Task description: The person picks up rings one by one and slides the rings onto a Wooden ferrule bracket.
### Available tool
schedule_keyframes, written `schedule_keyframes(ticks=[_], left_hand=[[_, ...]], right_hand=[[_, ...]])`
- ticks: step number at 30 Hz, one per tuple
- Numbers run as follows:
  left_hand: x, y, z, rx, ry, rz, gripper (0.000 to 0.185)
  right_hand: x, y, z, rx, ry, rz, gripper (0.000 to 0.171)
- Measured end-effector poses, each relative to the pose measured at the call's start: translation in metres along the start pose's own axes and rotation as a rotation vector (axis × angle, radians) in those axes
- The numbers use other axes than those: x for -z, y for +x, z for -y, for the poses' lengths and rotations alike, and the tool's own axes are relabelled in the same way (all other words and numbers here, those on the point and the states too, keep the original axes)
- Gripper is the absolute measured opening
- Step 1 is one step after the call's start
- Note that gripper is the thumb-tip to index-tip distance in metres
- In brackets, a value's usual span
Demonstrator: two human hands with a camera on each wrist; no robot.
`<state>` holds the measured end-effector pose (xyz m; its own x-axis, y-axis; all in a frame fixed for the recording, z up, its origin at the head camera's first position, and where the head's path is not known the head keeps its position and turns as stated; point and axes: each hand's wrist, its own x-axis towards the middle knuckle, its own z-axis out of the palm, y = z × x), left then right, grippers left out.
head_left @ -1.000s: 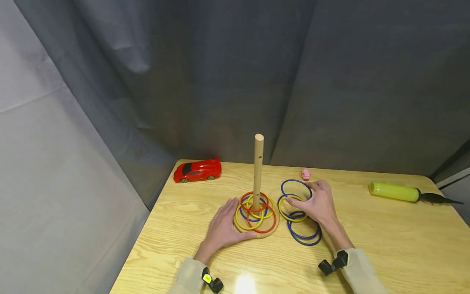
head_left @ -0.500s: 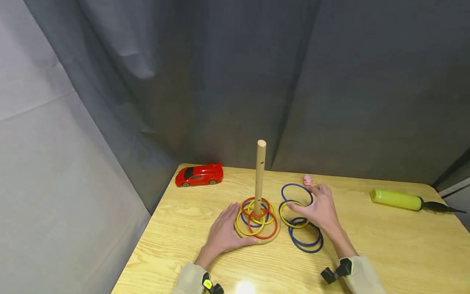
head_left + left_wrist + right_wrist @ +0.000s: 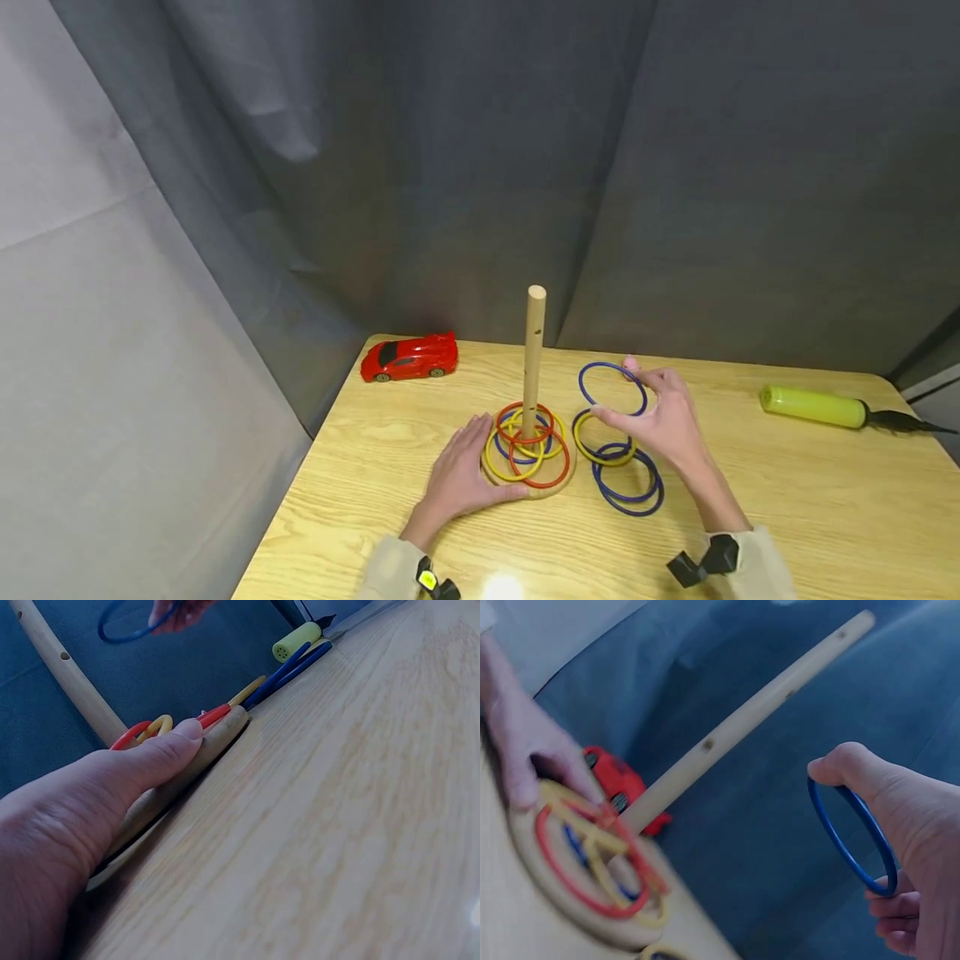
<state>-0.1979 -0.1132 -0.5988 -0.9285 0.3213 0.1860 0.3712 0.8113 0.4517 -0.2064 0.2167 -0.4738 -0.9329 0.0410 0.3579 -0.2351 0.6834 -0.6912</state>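
Observation:
In the head view my right hand [image 3: 667, 425] pinches a blue ring [image 3: 600, 363] between thumb and fingers. The right wrist view shows this blue ring [image 3: 838, 841] held in the air, apart from the wooden peg [image 3: 750, 714]. My left hand [image 3: 463, 479] grips the round wooden base [image 3: 551, 492] at its left and near edge, thumb along the front. From that base the peg [image 3: 533, 358] rises upright. Several red, yellow and blue rings lie overlapping around its foot, such as a red ring [image 3: 567, 467].
Right of the base, a yellow ring [image 3: 576, 439] and several blue rings [image 3: 632, 513] overlap on the table [image 3: 787, 500]. A red toy car [image 3: 411, 358] stands at the back left. Behind my right hand is a small pink toy [image 3: 631, 363]. A green pump [image 3: 813, 407] lies at the right.
My right hand has raised the blue ring off the pile beside the base. The left hand stays on the base. The head view has shifted slightly.

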Motion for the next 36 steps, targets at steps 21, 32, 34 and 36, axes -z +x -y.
schedule_keyframes(ticks=[21, 32, 34, 36], left_hand=[[-0.001, 0.003, 0.000, -0.026, 0.017, -0.021, 0.137], [0.003, 0.001, -0.001, -0.019, -0.025, -0.027, 0.135], [0.002, 0.001, -0.001, -0.024, -0.024, -0.035, 0.134], [0.001, 0.001, 0.000, -0.026, -0.023, -0.036, 0.134]], right_hand=[[0.071, 0.053, 0.097, 0.261, 0.060, -0.033, 0.059], [0.069, 0.070, 0.145, 0.375, 0.133, 0.005, 0.061], [0.064, 0.072, 0.147, 0.391, 0.127, 0.015, 0.061], [0.060, 0.074, 0.148, 0.400, 0.119, 0.029, 0.061]])
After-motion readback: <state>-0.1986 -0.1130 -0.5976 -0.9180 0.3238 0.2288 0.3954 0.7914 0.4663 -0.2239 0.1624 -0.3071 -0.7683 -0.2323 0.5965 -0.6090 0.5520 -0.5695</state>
